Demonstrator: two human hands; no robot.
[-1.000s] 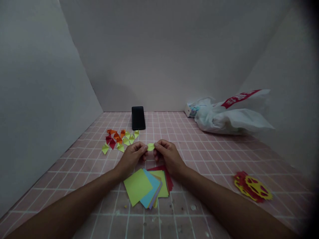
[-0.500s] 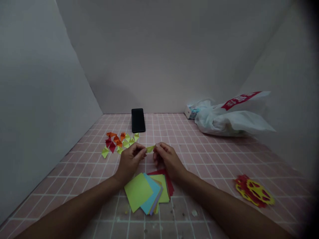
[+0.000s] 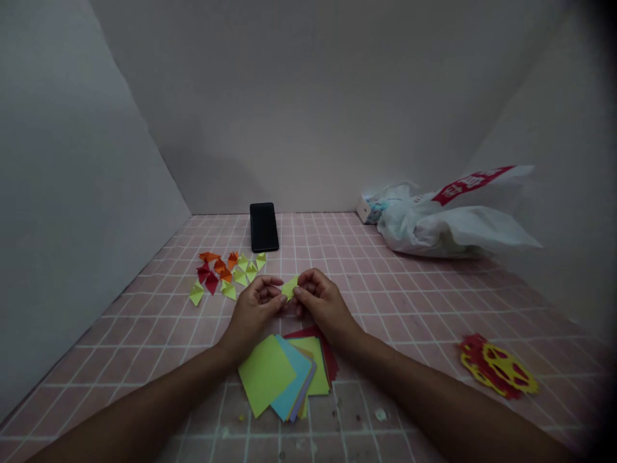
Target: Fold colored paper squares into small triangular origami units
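Yellow-green folded paper (image 3: 289,289), one small piece, is pinched by the right hand (image 3: 324,302); whether the left hand's (image 3: 251,313) bent fingers grip it, I cannot tell. Nearer than the fingers, one stack of flat paper squares (image 3: 267,375) fans out. Beyond the left fingers: six yellow-green paper folds (image 3: 196,294), pointed, and two red ones (image 3: 211,283).

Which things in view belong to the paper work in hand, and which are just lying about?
In the work, it seems:
small yellow paper, pinched by the right hand, left hand beside it
folded paper pieces
fanned square sheets

Probably just lying about:
black slab
white plastic bag
small box
red and yellow cut-outs
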